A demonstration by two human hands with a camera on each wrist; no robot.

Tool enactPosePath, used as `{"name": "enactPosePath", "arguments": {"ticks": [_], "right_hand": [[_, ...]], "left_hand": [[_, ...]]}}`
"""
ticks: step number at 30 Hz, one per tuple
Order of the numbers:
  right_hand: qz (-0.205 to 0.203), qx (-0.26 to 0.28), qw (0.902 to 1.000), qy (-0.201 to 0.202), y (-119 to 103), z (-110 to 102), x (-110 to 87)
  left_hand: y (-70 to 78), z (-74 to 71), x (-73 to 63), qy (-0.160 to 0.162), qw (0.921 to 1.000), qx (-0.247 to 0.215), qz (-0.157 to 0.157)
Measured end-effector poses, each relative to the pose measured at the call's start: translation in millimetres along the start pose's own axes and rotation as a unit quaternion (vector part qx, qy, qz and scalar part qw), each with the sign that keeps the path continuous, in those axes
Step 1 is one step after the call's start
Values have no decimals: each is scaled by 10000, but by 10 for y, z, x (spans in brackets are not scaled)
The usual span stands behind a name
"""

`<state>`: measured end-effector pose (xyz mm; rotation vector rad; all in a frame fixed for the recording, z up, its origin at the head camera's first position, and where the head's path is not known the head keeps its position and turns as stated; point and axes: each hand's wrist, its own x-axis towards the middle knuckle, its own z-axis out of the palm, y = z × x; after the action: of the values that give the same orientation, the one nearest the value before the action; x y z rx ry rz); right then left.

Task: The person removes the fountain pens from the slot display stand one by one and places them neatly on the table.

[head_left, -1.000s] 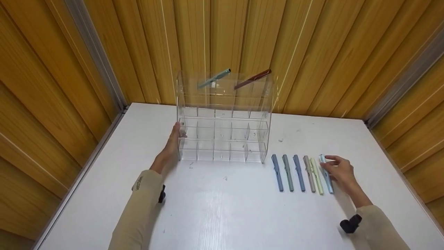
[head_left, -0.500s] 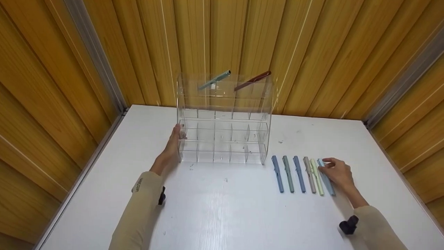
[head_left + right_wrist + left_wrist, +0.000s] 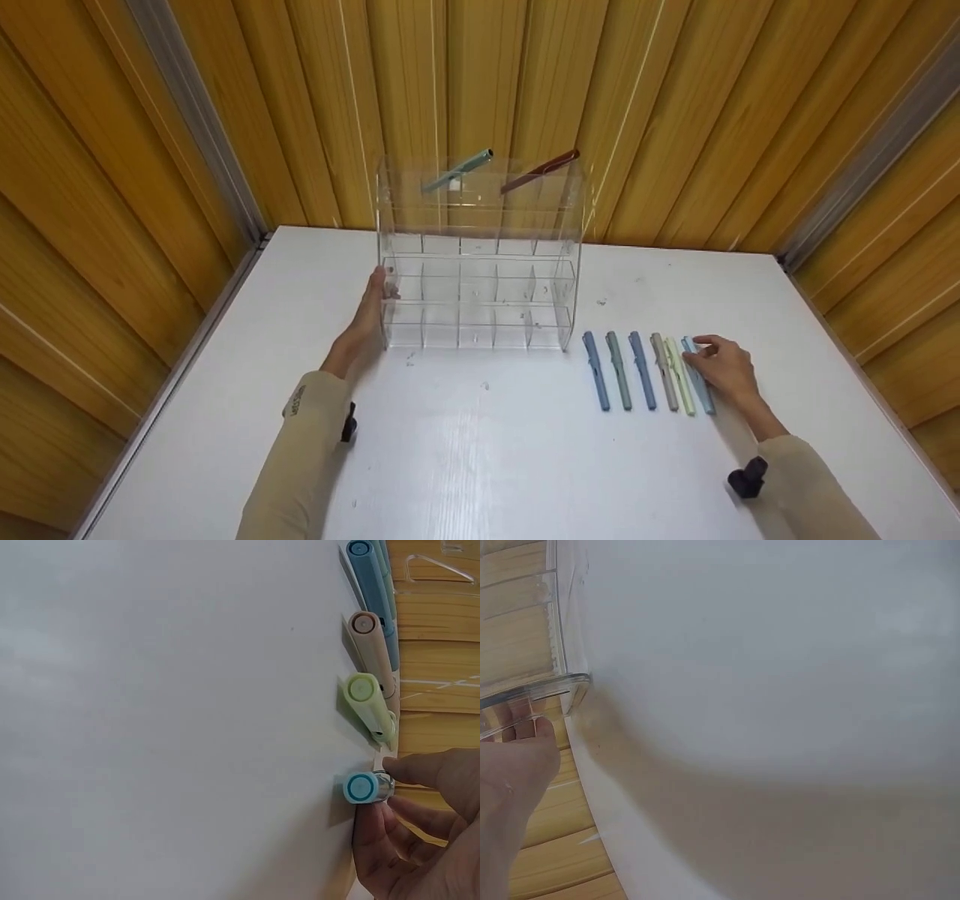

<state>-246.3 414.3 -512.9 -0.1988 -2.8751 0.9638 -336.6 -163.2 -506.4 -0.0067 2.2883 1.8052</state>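
Observation:
In the head view, a clear acrylic pen rack with tiers of small compartments stands upright at the table's back. My left hand holds its left side panel; in the left wrist view the fingers show partly through the plastic. My right hand pinches a light blue pen at the right end of a row on the table. In the right wrist view, thumb and fingers surround the pen's far part, its round end facing the camera. Beside it lies a pale green pen.
Left of the green pen lie a beige pen, a blue pen, a green-grey pen and another blue pen. A teal pen and a dark red pen lean in the rack's top. Wood-panelled walls enclose the white table.
My right hand has shifted slightly left, and the light blue pen's upper end has swung left towards the pale green pen. My left hand stays on the rack. The head view has shifted slightly.

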Motion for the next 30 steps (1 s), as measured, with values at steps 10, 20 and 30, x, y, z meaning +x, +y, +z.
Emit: {"name": "enactPosePath", "arguments": {"ticks": [10,20,30], "right_hand": [[448,402,9977,-316,33,-96,56],[504,1748,9832,-144,-119,-303,214],[44,2948,9547,-399,-845,-207,198]], "left_hand": [[6,3,17,-20,9999,-87,-51],[-2,12,13,51,9980,-611,121],[-17,2,-5,-61,9989,-454,38]]}}
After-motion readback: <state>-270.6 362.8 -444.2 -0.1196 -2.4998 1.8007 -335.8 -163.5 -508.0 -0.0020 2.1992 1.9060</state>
